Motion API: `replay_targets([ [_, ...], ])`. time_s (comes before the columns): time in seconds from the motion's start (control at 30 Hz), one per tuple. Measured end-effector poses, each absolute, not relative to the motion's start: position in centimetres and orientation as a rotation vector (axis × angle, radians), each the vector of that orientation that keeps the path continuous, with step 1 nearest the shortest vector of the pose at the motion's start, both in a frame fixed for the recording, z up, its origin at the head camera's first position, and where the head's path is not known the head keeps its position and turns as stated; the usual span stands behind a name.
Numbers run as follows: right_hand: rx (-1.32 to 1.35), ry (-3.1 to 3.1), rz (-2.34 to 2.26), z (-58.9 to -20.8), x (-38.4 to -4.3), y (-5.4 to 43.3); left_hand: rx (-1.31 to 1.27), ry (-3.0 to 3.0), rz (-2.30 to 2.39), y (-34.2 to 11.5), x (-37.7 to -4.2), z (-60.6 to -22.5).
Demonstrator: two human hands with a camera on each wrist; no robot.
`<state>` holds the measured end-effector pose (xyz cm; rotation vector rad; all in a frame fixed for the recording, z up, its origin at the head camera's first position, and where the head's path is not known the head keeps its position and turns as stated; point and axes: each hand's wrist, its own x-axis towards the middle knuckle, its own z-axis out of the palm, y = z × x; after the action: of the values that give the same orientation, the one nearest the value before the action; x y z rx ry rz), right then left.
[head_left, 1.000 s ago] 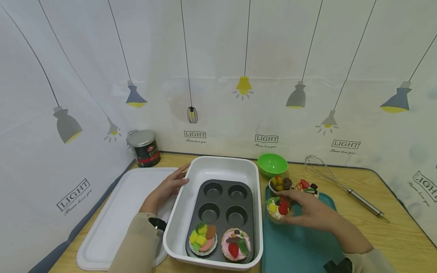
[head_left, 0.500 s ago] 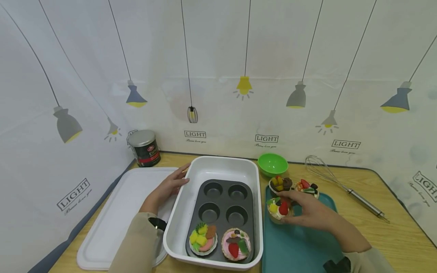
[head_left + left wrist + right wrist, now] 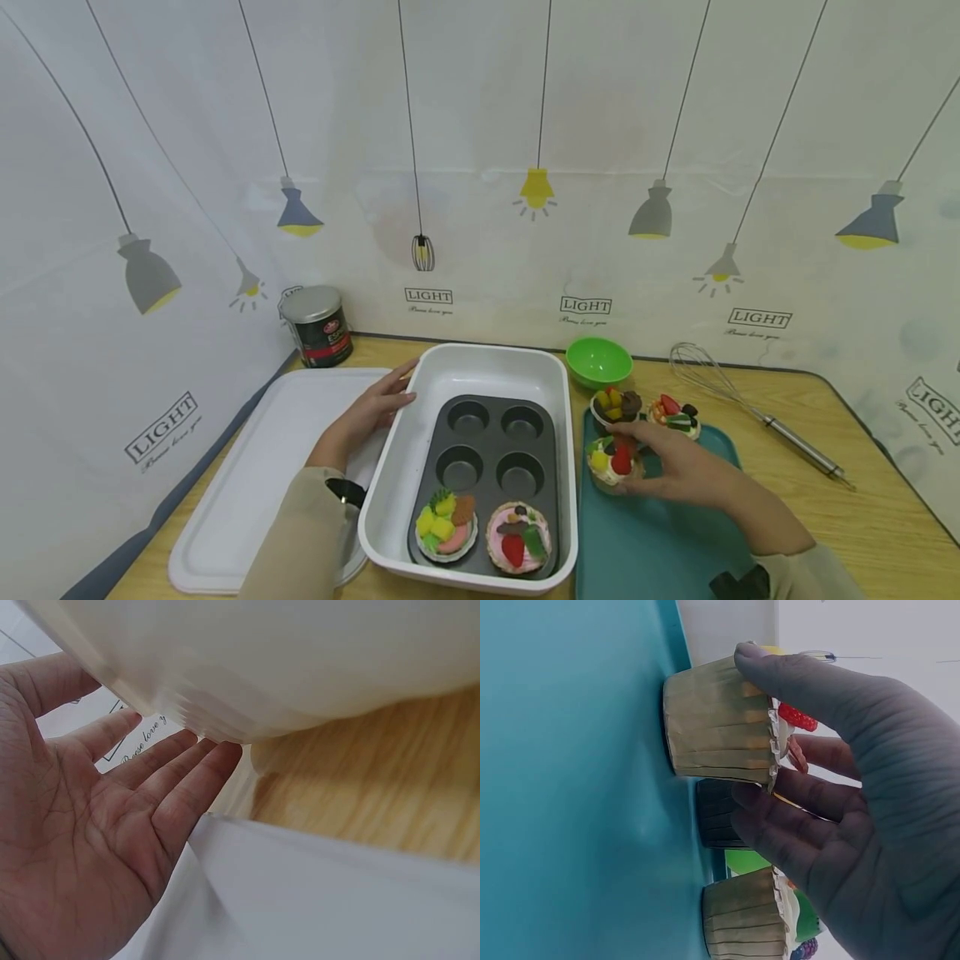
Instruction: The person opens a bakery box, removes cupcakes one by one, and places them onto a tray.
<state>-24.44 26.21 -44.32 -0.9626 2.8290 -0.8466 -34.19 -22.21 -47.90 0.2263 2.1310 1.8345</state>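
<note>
My right hand (image 3: 678,467) pinches a cupcake (image 3: 611,467) topped with strawberry, yellow fruit and cream, thumb on one side and fingers on the other. In the right wrist view this cupcake's pleated tan paper cup (image 3: 720,724) stands on the teal tray (image 3: 562,780). Behind it on the tray are a dark-cupped cupcake (image 3: 617,406) and another fruit-topped cupcake (image 3: 675,415). With fairly straight fingers, my left hand (image 3: 112,802) touches the outer left wall of the white bin (image 3: 393,475). Inside the bin lies a dark muffin pan (image 3: 491,446); its two nearest cups hold a pineapple-topped cupcake (image 3: 446,525) and a pink-creamed cupcake (image 3: 517,537).
A white lid (image 3: 247,483) lies left of the bin, partly under my left forearm. At the back left stands a dark can (image 3: 321,329). Behind the teal tray sits a green bowl (image 3: 598,362), and a whisk (image 3: 761,412) lies to the right on the wooden table (image 3: 847,533).
The cupcake in my right hand has shifted and turned very slightly. My left hand, the bin and the other cupcakes stay as they were.
</note>
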Motion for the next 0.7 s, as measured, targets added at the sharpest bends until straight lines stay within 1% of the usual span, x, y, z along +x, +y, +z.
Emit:
replay_targets([
  [0.7, -1.002, 2.877, -0.845, -44.41, -24.57, 26.33, 0.243, 2.13, 1.834, -22.2, -34.05, -47.77],
])
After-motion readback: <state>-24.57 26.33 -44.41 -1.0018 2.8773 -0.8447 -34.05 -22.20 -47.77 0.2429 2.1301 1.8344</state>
